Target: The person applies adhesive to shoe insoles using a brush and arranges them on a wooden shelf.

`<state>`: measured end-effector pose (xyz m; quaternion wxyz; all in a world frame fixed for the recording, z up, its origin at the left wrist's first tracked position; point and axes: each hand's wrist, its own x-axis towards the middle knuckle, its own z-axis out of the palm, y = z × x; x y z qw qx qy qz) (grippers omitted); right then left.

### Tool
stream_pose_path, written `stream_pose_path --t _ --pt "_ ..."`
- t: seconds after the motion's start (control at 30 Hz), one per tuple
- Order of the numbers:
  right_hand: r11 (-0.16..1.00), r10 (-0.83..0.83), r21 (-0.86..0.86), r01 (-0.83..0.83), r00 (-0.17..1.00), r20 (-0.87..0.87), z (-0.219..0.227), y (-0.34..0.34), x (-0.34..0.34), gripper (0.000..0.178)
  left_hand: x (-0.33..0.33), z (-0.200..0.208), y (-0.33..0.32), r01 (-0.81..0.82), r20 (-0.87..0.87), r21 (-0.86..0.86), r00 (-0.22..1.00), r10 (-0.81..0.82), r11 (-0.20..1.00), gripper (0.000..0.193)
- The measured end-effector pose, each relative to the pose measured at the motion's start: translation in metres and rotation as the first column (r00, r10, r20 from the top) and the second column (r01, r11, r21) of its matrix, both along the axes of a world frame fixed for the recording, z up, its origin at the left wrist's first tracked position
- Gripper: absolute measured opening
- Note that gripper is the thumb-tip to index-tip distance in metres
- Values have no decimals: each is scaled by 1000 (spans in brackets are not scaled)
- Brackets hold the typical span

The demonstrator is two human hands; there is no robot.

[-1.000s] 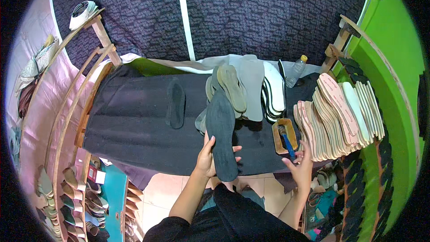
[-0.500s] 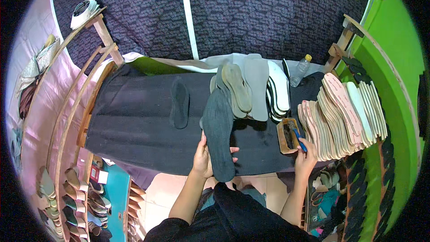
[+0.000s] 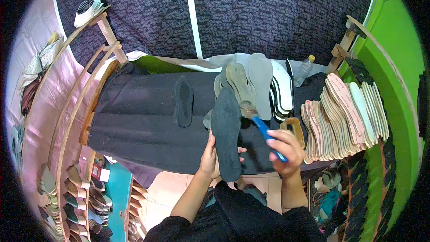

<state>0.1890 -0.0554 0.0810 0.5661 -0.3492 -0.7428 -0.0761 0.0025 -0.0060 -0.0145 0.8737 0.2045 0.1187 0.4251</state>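
Observation:
My left hand (image 3: 209, 156) grips a long dark grey shoe sole (image 3: 226, 130) from underneath, holding it lengthwise over the front of the black-covered table (image 3: 139, 125). My right hand (image 3: 285, 149) holds a blue-handled brush (image 3: 260, 123), whose bristle tip rests at the sole's upper right edge. Another dark sole (image 3: 182, 101) lies flat on the table to the left. A small wooden tub (image 3: 294, 127) sits just behind my right hand.
A heap of grey and white soles (image 3: 257, 85) lies at the table's back. Stacks of pink and cream insoles (image 3: 340, 116) stand on the right. A plastic bottle (image 3: 303, 70) stands behind them. Curved wooden racks (image 3: 76, 121) with footwear run along the left.
My right hand lifted the brush out of the wooden tub and moved left, bringing the bristles to the sole. The left hand kept holding the sole.

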Motion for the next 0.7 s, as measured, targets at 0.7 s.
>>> stream_pose_path --t 0.7 --pt "893 412 -3 -451 812 413 -1 29 -14 32 1 20 6 -152 146 -291 969 201 945 48"
